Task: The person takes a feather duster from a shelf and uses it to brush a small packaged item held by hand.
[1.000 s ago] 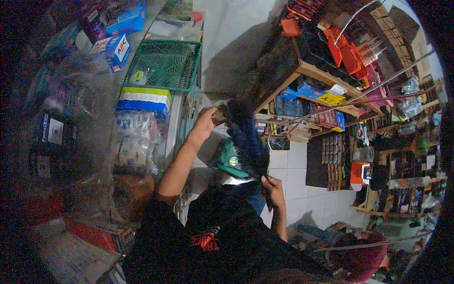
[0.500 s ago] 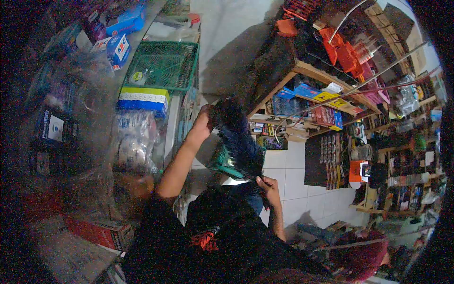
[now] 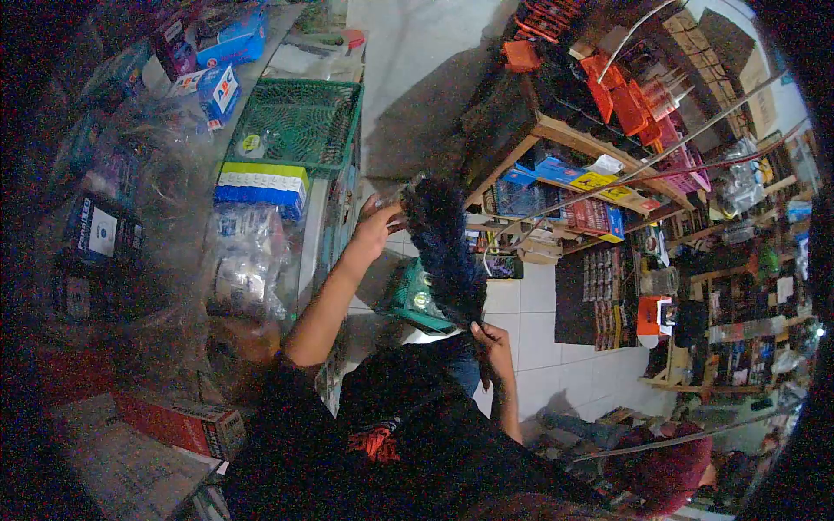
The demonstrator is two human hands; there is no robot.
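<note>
My right hand is closed on the lower end of a dark, bushy feather duster, which slants up and away from it in front of my body. At the far end of the duster is my left hand, its fingers apart and their tips close to the feathers; whether they touch is hard to tell. Behind the duster, lower down, a teal-green basket shows in part, with a small pale item at its edge.
On the counter at left are a green basket, a yellow-and-blue box row, plastic-wrapped packs and a blue-and-white box. A wooden shelf with goods stands at right. A person in a dark red head covering is at lower right.
My left hand has loosened from the duster's far end, its fingers now spread. The duster's far part has swung slightly right. My right hand keeps its hold.
</note>
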